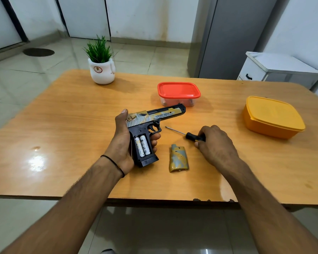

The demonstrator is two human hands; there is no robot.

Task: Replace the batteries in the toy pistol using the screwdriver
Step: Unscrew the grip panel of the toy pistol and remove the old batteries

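My left hand (pixel 122 142) grips the black, silver and gold toy pistol (pixel 154 117) by its handle, barrel pointing right. The grip's battery bay lies uncovered, showing two white batteries (pixel 142 145) side by side. The gold camouflage battery cover (pixel 179 158) lies flat on the wooden table (pixel 72 125), just right of the pistol. My right hand (pixel 216 144) rests on the table with its fingers around the black handle of the screwdriver (pixel 186 134). The thin shaft points left toward the trigger.
A clear box with a red lid (pixel 178 90) stands behind the pistol's muzzle, small items inside. A yellow lidded box (pixel 273 119) sits at the right. A white pot with a green plant (pixel 101 69) is at the far left edge. The table's near edge (pixel 154 199) is below my forearms.
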